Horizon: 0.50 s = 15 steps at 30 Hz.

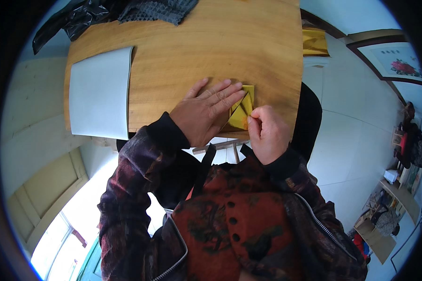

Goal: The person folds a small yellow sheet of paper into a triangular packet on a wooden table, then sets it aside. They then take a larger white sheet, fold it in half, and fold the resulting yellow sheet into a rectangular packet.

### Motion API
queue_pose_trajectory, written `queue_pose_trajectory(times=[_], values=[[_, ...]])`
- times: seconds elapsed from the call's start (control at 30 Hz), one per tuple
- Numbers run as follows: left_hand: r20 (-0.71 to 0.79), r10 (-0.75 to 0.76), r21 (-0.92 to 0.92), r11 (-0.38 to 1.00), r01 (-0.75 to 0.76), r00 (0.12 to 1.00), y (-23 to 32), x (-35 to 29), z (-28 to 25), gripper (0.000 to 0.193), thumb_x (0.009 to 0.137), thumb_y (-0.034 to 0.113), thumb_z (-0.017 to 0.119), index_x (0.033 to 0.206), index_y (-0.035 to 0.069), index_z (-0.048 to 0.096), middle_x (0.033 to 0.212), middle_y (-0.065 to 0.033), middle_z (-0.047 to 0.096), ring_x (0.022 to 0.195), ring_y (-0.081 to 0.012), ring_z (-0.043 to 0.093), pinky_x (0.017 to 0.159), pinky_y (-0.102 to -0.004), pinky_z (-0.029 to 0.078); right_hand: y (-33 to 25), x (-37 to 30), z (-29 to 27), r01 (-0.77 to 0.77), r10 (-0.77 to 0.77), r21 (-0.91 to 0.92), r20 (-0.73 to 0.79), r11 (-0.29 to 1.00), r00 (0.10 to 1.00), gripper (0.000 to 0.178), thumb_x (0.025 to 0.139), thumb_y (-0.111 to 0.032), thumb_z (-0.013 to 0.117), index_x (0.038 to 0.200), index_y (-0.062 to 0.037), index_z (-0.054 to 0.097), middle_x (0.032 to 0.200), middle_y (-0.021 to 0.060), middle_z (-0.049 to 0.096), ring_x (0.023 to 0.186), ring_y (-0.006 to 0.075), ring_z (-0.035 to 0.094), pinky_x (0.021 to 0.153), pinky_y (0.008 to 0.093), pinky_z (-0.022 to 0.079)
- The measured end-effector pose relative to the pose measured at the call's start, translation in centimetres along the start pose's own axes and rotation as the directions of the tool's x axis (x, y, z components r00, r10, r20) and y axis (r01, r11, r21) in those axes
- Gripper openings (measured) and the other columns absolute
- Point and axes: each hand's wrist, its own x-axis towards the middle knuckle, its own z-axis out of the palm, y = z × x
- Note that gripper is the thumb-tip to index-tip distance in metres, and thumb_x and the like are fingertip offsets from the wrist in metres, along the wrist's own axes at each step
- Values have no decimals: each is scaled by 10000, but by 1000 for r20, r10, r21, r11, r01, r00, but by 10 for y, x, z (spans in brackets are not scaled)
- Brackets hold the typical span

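A small piece of folded gold paper (239, 115) lies near the front edge of the wooden table (211, 42). Its upper part is folded into slanting flaps. My left hand (208, 107) rests flat on the table, fingers stretched out, with the fingertips over the paper's left side and holding it down. At the lower right of the paper, my right hand (268, 133) pinches its edge between thumb and curled forefinger. The paper's left edge is partly hidden beneath my left fingers.
A pale booklet or sheet stack (101, 93) lies at the table's left. Black plastic (79, 18) and dark textured material (159, 10) sit at the far edge. Beyond the right edge is more gold paper (315, 43). A wooden bar (220, 147) shows below the front edge.
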Motion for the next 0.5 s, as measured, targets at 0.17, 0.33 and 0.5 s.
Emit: queue_pose_trajectory(times=[0.17,0.33,0.5], values=[[14,6,18,1000,-6,1000,2,1,-2,719,851,163,584,1516,190,313,1591,-80,263,1477,-262,221,1183,-518,102,-1,1,0,-8,9,-34,14,999,1000,123,835,-72,642,872,-85,526,767,132,588,703,350,604,596,449,467],[2,21,58,998,-21,1000,2,-1,-2,536,942,205,519,1466,180,406,1564,-70,323,1463,-241,260,1182,-502,126,0,1,2,32,-31,-101,7,994,999,125,835,-83,636,853,-82,512,753,130,579,686,352,596,590,452,466],[-10,9,62,998,-8,1000,2,0,1,520,959,196,494,1471,194,400,1581,-65,286,1467,-252,246,1181,-503,122,0,1,4,65,-66,-152,5,986,998,130,848,-103,628,838,-82,501,741,123,565,676,343,595,586,450,469]])
